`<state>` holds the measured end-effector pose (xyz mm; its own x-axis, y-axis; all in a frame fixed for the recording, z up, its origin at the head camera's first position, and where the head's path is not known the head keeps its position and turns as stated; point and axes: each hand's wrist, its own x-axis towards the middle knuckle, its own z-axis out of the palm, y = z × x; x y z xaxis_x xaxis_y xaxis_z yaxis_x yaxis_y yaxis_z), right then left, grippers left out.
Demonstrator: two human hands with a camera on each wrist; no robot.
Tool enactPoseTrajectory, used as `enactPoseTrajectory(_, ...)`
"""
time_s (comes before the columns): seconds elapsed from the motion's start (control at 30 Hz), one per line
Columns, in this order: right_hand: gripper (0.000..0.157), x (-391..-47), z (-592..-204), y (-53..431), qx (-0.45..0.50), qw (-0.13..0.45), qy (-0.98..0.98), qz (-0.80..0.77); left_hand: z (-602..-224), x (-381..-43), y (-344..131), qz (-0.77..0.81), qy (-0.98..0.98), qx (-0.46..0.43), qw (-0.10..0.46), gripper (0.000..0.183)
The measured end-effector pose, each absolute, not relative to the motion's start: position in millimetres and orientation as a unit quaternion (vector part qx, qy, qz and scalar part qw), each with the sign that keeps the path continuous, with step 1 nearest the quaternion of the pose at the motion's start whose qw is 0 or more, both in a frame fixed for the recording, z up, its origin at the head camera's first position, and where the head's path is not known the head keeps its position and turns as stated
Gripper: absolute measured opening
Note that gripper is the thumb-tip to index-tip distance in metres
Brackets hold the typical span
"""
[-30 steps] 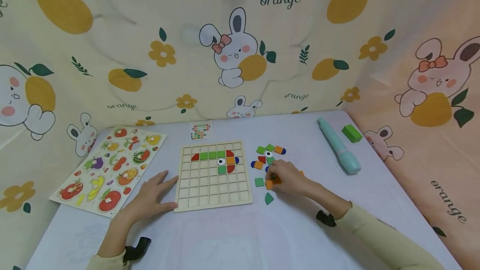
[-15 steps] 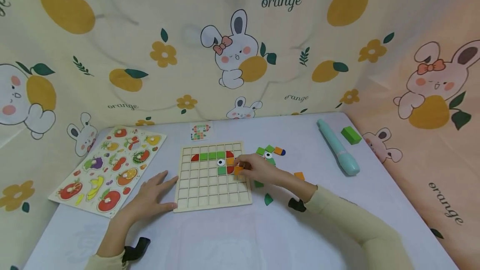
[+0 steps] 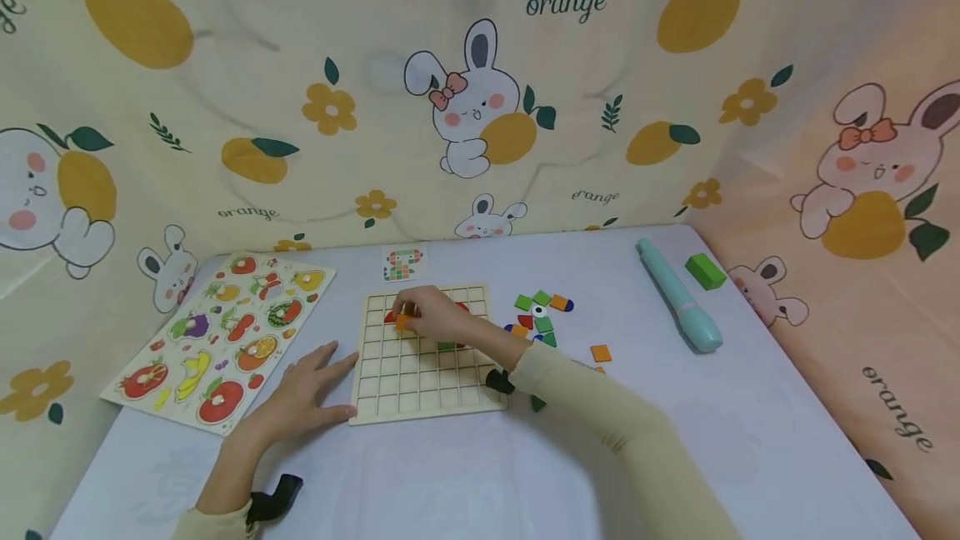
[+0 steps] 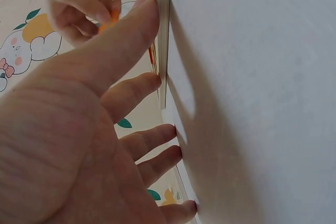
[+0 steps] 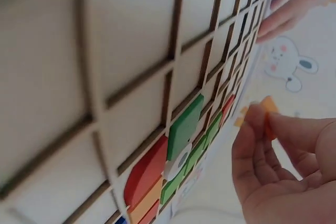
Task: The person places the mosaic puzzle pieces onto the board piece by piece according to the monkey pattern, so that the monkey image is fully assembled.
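Observation:
My right hand (image 3: pixel 435 313) pinches an orange square tile (image 3: pixel 402 322) between thumb and fingertips, over the upper left of the wooden grid board (image 3: pixel 420 402). The right wrist view shows that orange tile (image 5: pixel 270 106) held at the fingertips, near the row of light green tiles. Set in the grid are a dark green tile (image 5: pixel 185 124), a round eye tile (image 5: pixel 178 162) and a red rounded tile (image 5: pixel 147 174). The right hand and forearm hide part of them in the head view. My left hand (image 3: pixel 300 398) lies with fingers spread, thumb and index fingertip at the board's left edge.
Loose coloured tiles (image 3: pixel 543 324) lie right of the board, with a separate orange square (image 3: pixel 601 353). A pattern card (image 3: pixel 405 263) lies behind the board. At left is a fruit puzzle board (image 3: pixel 172 411). Farther right lie a turquoise stick-shaped object (image 3: pixel 681 298) and a green block (image 3: pixel 705 271).
My right hand has moved left from the loose tiles, across the grid board to its upper left, carrying an orange tile. My left hand has stayed at the board's edge.

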<state>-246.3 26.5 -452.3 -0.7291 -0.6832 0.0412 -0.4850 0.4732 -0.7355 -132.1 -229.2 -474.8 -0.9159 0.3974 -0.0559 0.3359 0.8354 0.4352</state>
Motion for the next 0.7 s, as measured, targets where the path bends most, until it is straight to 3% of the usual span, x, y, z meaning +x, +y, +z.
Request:
enactPoseTrajectory(0.2,0.014,-257.5,-456.0,11.4,-0.305,0.112,0.884,-0.337,-474.6,-132.0,-229.4,0.212,0.955,0.195,0.071,0.08)
enactPoseTrajectory(0.43,0.021,-256.5,-462.7,-1.7,-0.301,0.127,0.886,-0.327,-474.8,-132.2,-230.2,0.212,0.954,0.198,0.069,0.08)
enactPoseTrajectory(0.7,0.016,-254.5,-471.0,-6.9,-0.314,0.103,0.901,-0.28,-475.7,-132.5,-230.6,0.211,0.955,0.192,0.076,0.081)
